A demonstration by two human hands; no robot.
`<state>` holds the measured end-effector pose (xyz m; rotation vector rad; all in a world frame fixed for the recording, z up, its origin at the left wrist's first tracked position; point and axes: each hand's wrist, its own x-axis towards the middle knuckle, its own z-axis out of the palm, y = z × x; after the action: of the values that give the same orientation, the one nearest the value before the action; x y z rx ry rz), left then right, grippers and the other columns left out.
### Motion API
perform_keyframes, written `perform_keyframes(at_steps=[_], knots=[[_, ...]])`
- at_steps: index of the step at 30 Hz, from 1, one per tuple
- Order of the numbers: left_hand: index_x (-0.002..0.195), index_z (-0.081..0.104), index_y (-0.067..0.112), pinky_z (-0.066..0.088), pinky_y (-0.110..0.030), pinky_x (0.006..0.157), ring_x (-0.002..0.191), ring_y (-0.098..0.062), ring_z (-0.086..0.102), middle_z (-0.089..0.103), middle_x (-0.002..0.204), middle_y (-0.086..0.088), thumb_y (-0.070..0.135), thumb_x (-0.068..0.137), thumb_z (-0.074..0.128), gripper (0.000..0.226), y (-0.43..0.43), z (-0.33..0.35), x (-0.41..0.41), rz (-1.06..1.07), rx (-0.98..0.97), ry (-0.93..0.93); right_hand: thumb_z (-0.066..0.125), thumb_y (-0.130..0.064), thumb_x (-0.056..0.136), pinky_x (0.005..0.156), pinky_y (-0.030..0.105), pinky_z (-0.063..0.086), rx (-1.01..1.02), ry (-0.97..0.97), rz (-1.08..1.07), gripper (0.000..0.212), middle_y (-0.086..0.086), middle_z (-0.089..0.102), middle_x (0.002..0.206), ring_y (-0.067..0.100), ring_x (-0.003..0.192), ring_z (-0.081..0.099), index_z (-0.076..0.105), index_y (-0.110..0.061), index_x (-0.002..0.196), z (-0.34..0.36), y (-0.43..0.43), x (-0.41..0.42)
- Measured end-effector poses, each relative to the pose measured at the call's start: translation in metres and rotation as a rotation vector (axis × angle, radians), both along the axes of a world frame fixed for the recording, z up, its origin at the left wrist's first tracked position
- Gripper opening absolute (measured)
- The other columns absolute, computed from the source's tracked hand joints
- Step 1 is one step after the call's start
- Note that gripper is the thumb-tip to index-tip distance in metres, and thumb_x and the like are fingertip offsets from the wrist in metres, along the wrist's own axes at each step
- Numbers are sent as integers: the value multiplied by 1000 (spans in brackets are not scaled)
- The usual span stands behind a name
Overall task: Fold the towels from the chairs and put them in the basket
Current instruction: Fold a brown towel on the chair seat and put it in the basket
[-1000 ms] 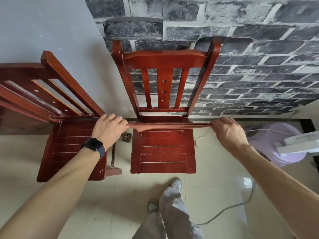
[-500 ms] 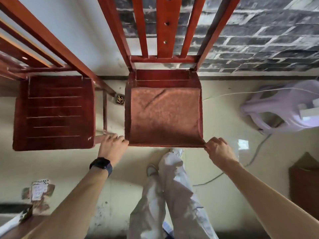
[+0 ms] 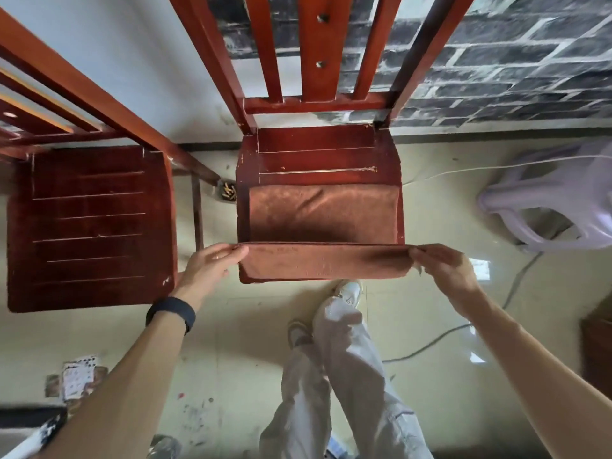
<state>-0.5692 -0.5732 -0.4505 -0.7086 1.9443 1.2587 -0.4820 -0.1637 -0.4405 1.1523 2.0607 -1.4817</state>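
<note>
Head view, from left to right: the left chair (image 3: 89,226) stands with a bare seat. Just beside its front right corner, our left hand (image 3: 207,266) pinches the near left corner of the brown towel (image 3: 324,213) between thumb and fingers. The towel lies on the front part of the middle chair (image 3: 314,150) seat, and its near part is lifted as a band along the seat's front edge. Our right hand (image 3: 443,266) pinches the near right corner in the same way. At the far right stands a pale purple plastic thing (image 3: 546,200); we cannot tell if it is the basket.

We think the fold can come out crooked if one hand travels ahead of the other. The towel may also slide off the smooth front edge if we pull toward us.

Half a second ago the towel lay flat. Now its near edge is raised, and more bare wood shows at the seat's back.
</note>
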Motion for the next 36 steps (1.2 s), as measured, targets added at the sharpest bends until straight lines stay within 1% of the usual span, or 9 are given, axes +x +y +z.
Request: perform_keyframes(at_steps=[4,8,10,13,18,23,30,34,36], knots=[[96,71,24,50,-38,101,107,-22,66,73,104,0,40,84,76,20,23,-33,-38,163,90,23,73,-22,91,67,19,51,-29,84,-118,9,4,70,82,15,72,62,72,-15,95,-39,-1,-39],[92,70,32,54,-32,87,104,-19,67,72,103,6,42,84,75,14,40,-70,-66,206,15,125,70,-29,94,77,37,56,87,117,-126,13,0,69,85,18,77,64,70,-18,100,-84,-1,-71],[87,72,37,55,-39,93,102,-17,68,73,102,8,49,80,77,15,41,-85,-77,210,-53,176,67,-31,95,71,33,54,156,131,-111,22,-3,66,83,14,71,61,70,-13,107,-97,-1,-83],[86,71,38,54,-44,96,101,-15,68,73,101,10,52,80,75,15,42,-100,-87,172,-124,230,62,-36,97,71,30,49,240,133,-58,27,0,67,91,18,79,61,69,-15,112,-108,-1,-95],[110,70,25,53,-42,96,102,-18,64,69,105,4,51,87,68,35,48,-111,-96,115,-239,264,59,-37,98,73,24,42,275,112,-32,27,1,68,98,17,85,61,67,-17,114,-118,-2,-109],[114,69,21,52,-38,95,100,-21,62,66,104,1,49,91,64,36,52,-119,-102,104,-301,281,57,-40,99,77,24,43,323,65,-23,29,0,68,99,19,90,62,67,-19,115,-124,-4,-119],[109,67,19,42,-28,77,90,-23,57,68,103,-4,47,96,54,34,68,-115,-112,14,-514,289,52,-39,100,84,24,39,446,-23,61,37,13,70,113,31,107,63,66,-10,119,-122,-5,-134],[106,61,24,40,-33,66,93,-37,62,69,97,-9,51,97,45,33,74,-109,-110,-205,-740,350,54,-41,98,86,31,43,535,-19,111,36,12,70,104,34,105,63,63,-9,113,-123,-5,-136],[114,55,20,40,-38,66,97,-40,61,66,106,-13,46,98,45,32,77,-106,-100,-279,-819,410,56,-44,96,87,31,40,554,40,72,37,8,66,104,34,106,60,56,-11,113,-122,-10,-127]])
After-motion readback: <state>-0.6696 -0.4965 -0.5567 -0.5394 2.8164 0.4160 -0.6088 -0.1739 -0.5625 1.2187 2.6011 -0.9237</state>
